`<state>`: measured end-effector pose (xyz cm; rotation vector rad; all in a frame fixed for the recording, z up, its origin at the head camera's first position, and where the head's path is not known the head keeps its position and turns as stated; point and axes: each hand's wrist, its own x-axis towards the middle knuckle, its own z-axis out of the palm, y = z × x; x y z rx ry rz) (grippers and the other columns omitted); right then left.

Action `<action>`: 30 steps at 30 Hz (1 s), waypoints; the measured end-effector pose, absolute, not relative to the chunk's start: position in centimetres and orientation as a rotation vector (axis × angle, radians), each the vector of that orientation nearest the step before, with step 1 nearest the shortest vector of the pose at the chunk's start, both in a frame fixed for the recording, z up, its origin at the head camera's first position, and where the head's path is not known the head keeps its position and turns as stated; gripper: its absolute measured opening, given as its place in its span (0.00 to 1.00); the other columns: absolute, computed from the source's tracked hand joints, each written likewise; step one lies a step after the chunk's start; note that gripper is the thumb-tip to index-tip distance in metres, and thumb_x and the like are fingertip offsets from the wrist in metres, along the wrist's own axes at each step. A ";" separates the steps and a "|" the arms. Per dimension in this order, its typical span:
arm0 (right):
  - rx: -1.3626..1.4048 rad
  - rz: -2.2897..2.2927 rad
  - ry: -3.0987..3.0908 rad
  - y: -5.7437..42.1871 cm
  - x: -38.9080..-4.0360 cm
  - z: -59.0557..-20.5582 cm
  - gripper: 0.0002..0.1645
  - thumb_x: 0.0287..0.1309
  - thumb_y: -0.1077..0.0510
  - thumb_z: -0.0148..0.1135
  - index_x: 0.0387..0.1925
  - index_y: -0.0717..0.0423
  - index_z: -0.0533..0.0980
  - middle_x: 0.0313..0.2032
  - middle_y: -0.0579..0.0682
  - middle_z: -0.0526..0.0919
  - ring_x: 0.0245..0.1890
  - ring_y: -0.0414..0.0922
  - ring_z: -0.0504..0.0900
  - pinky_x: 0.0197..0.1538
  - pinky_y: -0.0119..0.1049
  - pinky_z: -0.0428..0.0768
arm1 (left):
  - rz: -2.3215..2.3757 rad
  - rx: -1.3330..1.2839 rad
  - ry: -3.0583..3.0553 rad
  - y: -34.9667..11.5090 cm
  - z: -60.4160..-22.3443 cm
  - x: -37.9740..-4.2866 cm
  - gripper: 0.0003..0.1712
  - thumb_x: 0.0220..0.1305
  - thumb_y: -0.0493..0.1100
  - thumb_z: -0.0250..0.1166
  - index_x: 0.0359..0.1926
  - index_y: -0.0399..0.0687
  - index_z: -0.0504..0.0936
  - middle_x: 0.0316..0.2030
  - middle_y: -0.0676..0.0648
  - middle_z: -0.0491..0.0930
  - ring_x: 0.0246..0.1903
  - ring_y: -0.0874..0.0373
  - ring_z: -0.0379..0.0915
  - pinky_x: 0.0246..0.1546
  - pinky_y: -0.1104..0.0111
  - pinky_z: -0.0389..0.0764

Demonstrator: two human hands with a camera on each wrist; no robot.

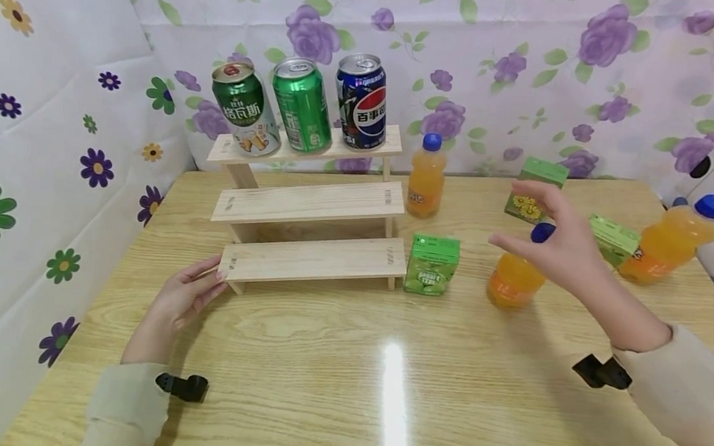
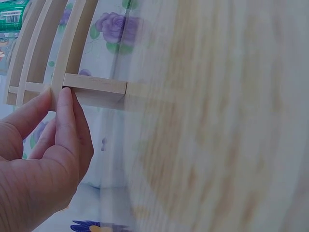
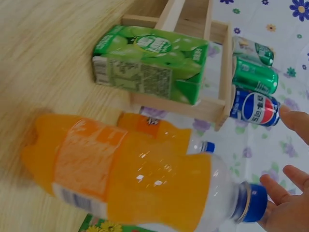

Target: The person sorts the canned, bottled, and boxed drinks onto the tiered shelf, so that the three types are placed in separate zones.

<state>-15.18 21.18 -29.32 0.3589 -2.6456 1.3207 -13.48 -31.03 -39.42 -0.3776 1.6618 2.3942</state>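
At the left end of a three-step wooden shelf [image 1: 315,260], my left hand [image 1: 188,293] pinches the lowest board between thumb and fingers; the left wrist view shows fingertips on the board's edge [image 2: 59,72]. My right hand [image 1: 574,252] is held with thumb and fingers spread wide, beside the blue cap of an orange drink bottle [image 1: 511,282]. That bottle stands upright on the table, its upper part partly covered by the hand in the head view. In the right wrist view the fingers are right at its cap [image 3: 256,202].
On the top step stand a dark green can [image 1: 248,118], a green can [image 1: 303,108] and a Pepsi can [image 1: 362,106]. Green juice boxes [image 1: 431,268] [image 1: 535,189] [image 1: 613,238] and two more orange bottles [image 1: 426,183] [image 1: 664,246] stand on the wooden table [image 1: 318,375]. Flowered cloth [image 1: 504,73] hangs behind.
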 end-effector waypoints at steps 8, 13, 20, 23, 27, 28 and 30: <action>0.278 1.304 -2.625 23.4 -15.0 -31.3 0.44 0.48 0.55 0.74 0.65 0.55 0.64 0.63 0.58 0.67 0.67 0.60 0.60 0.70 0.60 0.60 | 2.399 -0.392 1.646 -31.1 -39.5 -13.5 0.19 0.62 0.27 0.59 0.36 0.57 0.87 0.37 0.54 0.83 0.36 0.64 0.82 0.44 0.78 0.84; 0.235 1.315 -2.638 24.1 -14.7 -32.2 0.46 0.48 0.57 0.74 0.66 0.60 0.61 0.63 0.61 0.66 0.65 0.61 0.62 0.69 0.59 0.62 | 2.394 -0.394 1.645 -31.1 -39.7 -13.6 0.19 0.62 0.27 0.60 0.36 0.58 0.87 0.37 0.54 0.83 0.37 0.64 0.82 0.45 0.78 0.84; 0.173 1.282 -2.656 25.3 -14.3 -33.9 0.47 0.49 0.56 0.74 0.67 0.58 0.60 0.63 0.61 0.66 0.62 0.58 0.65 0.66 0.24 0.70 | 2.373 -0.414 1.670 -31.0 -39.8 -13.7 0.17 0.61 0.29 0.62 0.38 0.57 0.86 0.37 0.54 0.83 0.38 0.64 0.82 0.46 0.77 0.83; 0.188 1.284 -2.654 25.6 -14.2 -34.7 0.45 0.51 0.55 0.73 0.67 0.58 0.60 0.60 0.58 0.68 0.59 0.49 0.68 0.57 0.11 0.69 | 2.371 -0.421 1.672 -31.1 -39.8 -13.7 0.17 0.61 0.29 0.62 0.38 0.57 0.86 0.37 0.54 0.83 0.38 0.64 0.82 0.46 0.77 0.83; 0.182 1.304 -2.638 25.6 -14.2 -35.4 0.41 0.51 0.55 0.72 0.64 0.57 0.64 0.52 0.42 0.71 0.50 0.30 0.69 0.50 0.05 0.68 | 2.373 -0.428 1.672 -31.1 -39.7 -13.6 0.17 0.62 0.28 0.60 0.39 0.57 0.86 0.38 0.54 0.83 0.38 0.64 0.82 0.46 0.77 0.83; 0.182 1.311 -2.632 25.6 -14.2 -35.5 0.40 0.51 0.55 0.72 0.63 0.57 0.64 0.50 0.38 0.71 0.49 0.27 0.68 0.50 0.05 0.68 | 2.375 -0.429 1.670 -31.0 -39.6 -13.6 0.17 0.62 0.28 0.60 0.39 0.56 0.86 0.38 0.54 0.83 0.38 0.64 0.82 0.46 0.77 0.83; 0.169 1.327 -2.629 25.7 -14.1 -35.6 0.39 0.51 0.55 0.72 0.62 0.58 0.65 0.46 0.32 0.70 0.46 0.24 0.67 0.47 0.04 0.67 | 2.380 -0.430 1.665 -31.0 -39.6 -13.6 0.17 0.62 0.28 0.61 0.38 0.57 0.86 0.38 0.54 0.83 0.38 0.64 0.82 0.46 0.77 0.83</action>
